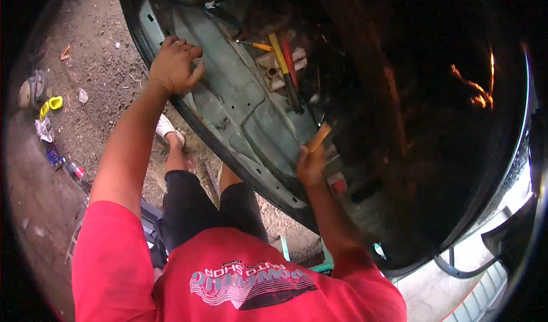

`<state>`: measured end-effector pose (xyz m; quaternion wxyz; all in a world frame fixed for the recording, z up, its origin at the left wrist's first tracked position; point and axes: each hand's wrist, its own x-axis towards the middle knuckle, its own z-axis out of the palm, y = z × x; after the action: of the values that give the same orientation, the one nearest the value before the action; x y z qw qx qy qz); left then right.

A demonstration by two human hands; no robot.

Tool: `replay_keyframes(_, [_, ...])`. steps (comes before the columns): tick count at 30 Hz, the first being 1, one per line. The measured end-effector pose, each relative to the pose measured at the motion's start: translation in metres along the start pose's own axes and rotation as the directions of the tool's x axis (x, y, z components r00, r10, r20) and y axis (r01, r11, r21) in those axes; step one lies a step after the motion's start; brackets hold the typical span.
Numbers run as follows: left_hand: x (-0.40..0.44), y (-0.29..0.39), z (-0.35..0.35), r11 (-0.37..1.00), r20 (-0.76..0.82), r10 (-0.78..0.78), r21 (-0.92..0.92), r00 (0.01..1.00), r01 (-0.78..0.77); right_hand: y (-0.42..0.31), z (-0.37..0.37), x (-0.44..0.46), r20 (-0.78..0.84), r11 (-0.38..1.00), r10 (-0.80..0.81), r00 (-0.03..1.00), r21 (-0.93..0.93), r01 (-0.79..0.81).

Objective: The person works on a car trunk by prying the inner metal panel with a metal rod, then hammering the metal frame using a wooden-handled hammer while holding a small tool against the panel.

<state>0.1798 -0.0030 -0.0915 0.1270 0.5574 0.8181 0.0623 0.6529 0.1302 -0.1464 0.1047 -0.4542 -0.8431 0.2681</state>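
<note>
My left hand point(175, 65) rests on the inner edge of a pale grey-green metal car-body panel point(251, 108), thumb apart from the fingers and nothing visible in it. Further right, over the dark cavity, my right hand point(311, 165) is closed around a flat orange-tan piece that looks like wood point(319, 137); its far end and any tip are unclear. Between the hands, deeper in, lie a tool with a yellow handle point(278, 53), a red-handled tool point(289, 62) and a screwdriver with an orange handle point(262, 47).
A black rubber-like rim point(197, 125) borders the opening. On the gravelly ground point(103, 59) at left are yellow clogs point(51, 106), a plastic bottle point(76, 169) and a blue packet point(55, 157). Bright reflections show on the dark glossy surface at right.
</note>
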Motion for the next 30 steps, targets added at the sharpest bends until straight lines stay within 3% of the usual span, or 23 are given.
replay_keyframes(1, [-0.001, 0.006, 0.001, 1.000, -0.022, 0.015, -0.019, 1.000, -0.016, 0.033, 0.005, -0.019, 0.160, 0.887, -0.313, 0.936, -0.304, 0.348])
replay_keyframes(2, [0.000, 0.008, 0.005, 0.999, -0.034, 0.024, -0.026, 0.999, -0.025, 0.056, 0.004, -0.023, 0.395, 0.567, -0.524, 0.754, -0.499, 0.656])
replay_keyframes(3, [0.000, 0.005, 0.007, 0.999, -0.069, 0.039, -0.010, 0.997, -0.040, 0.061, 0.000, -0.012, 0.386, 0.556, -0.535, 0.751, -0.508, 0.658])
replay_keyframes(4, [-0.001, -0.001, 0.011, 0.999, -0.090, 0.053, 0.009, 0.995, -0.052, 0.063, 0.000, -0.006, 0.494, 0.689, -0.304, 0.815, -0.476, 0.546])
replay_keyframes(5, [0.000, -0.005, 0.011, 0.999, -0.085, 0.047, 0.010, 0.995, -0.047, 0.063, 0.002, -0.007, 0.600, 0.793, -0.053, 0.798, -0.461, 0.399])
replay_keyframes(6, [0.001, -0.007, 0.013, 0.999, -0.114, 0.047, 0.013, 0.992, -0.046, 0.048, -0.004, 0.002, 0.614, 0.790, -0.059, 0.787, -0.454, 0.413])
replay_keyframes(7, [-0.004, -0.002, 0.016, 0.999, -0.128, 0.051, 0.005, 0.990, -0.051, 0.010, -0.025, 0.012, 0.488, 0.881, -0.041, 0.872, -0.394, 0.262])
replay_keyframes(8, [-0.002, 0.005, 0.003, 1.000, -0.042, 0.021, -0.003, 0.999, -0.021, -0.012, -0.038, 0.014, 0.342, 0.945, 0.011, 0.940, -0.310, 0.102])
replay_keyframes(9, [0.002, 0.003, 0.003, 1.000, -0.052, 0.010, 0.008, 0.999, -0.009, -0.012, -0.035, 0.019, 0.341, 0.946, -0.008, 0.940, -0.301, 0.117])
replay_keyframes(11, [0.000, 0.000, 0.005, 0.999, 0.003, 0.034, -0.003, 0.999, -0.034, -0.012, -0.036, 0.004, 0.081, 0.907, -0.366, 0.927, -0.194, 0.375])
replay_keyframes(12, [-0.006, 0.005, 0.011, 0.999, 0.010, 0.044, -0.018, 0.999, -0.044, 0.011, -0.040, -0.017, 0.088, 0.909, -0.352, 0.932, -0.206, 0.363])
replay_keyframes(13, [-0.007, 0.004, 0.014, 0.999, -0.032, 0.043, -0.025, 0.999, -0.044, 0.050, -0.032, -0.030, 0.488, 0.823, -0.212, 0.847, -0.378, 0.424])
replay_keyframes(14, [-0.001, 0.000, 0.006, 0.999, -0.083, 0.040, -0.016, 0.996, -0.042, 0.053, -0.025, -0.019, 0.763, 0.697, 0.032, 0.646, -0.480, 0.533])
replay_keyframes(15, [0.003, -0.003, 0.001, 0.999, -0.089, 0.045, 0.000, 0.995, -0.045, 0.054, -0.015, -0.014, 0.756, 0.701, 0.019, 0.654, -0.476, 0.530])
replay_keyframes(17, [-0.002, 0.001, 0.005, 0.998, -0.076, 0.061, 0.018, 0.995, -0.060, 0.050, -0.013, -0.021, 0.604, 0.768, -0.118, 0.788, -0.448, 0.458])
replay_keyframes(20, [-0.001, 0.000, 0.006, 0.998, -0.048, 0.045, -0.042, 0.998, -0.047, 0.040, -0.035, -0.025, 0.285, 0.845, -0.251, 0.925, -0.402, 0.354])
replay_keyframes(21, [0.000, -0.005, 0.001, 0.998, -0.056, 0.051, -0.027, 0.997, -0.052, 0.038, -0.030, -0.020, 0.271, 0.848, -0.258, 0.927, -0.397, 0.352])
replay_keyframes(23, [-0.002, 0.003, 0.007, 0.997, -0.132, 0.061, -0.034, 0.989, -0.066, 0.037, -0.040, -0.034, 0.637, 0.631, -0.114, 0.763, -0.546, 0.551])
replay_keyframes(24, [0.001, 0.003, 0.004, 0.997, -0.102, 0.069, -0.013, 0.992, -0.071, 0.053, -0.034, -0.034, 0.619, 0.627, -0.119, 0.776, -0.559, 0.542])
replay_keyframes(27, [0.001, 0.006, 0.000, 0.998, -0.039, 0.056, 0.039, 0.998, -0.054, 0.051, -0.023, -0.053, 0.372, 0.619, -0.331, 0.867, -0.607, 0.497])
replay_keyframes(29, [-0.003, 0.007, 0.007, 0.997, -0.058, 0.077, 0.016, 0.995, -0.076, -0.001, -0.049, -0.027, 0.386, 0.832, -0.270, 0.882, -0.368, 0.415])
replay_keyframes(30, [0.002, 0.004, 0.006, 0.996, -0.105, 0.084, 0.012, 0.991, -0.083, 0.002, -0.049, -0.027, 0.371, 0.836, -0.259, 0.891, -0.376, 0.400])
